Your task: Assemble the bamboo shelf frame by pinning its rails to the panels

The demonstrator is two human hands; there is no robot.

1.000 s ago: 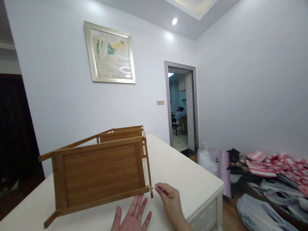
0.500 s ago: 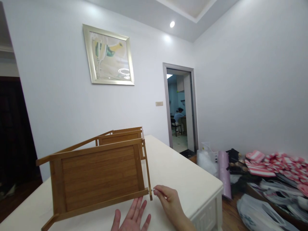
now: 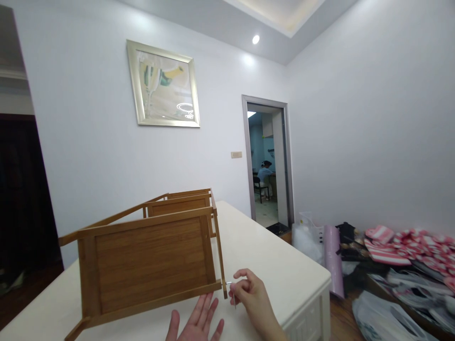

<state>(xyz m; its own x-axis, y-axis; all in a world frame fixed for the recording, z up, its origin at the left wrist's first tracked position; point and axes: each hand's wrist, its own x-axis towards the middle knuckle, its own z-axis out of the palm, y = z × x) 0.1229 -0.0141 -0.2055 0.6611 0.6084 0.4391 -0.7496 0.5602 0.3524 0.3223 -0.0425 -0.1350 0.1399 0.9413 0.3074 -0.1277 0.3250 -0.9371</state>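
Pinching thin metal tool between right hand fingers, just beside lower near corner of wooden rack on white table. Spreading left hand wide, palm up, at bottom rail; can't tell if touching.

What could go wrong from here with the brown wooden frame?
The thin, bent silver tool is pinched in the right hand, so it might slip at the slim end rail. The left hand lies open at the lower edge, not wrapped around it, so the frame may shift.
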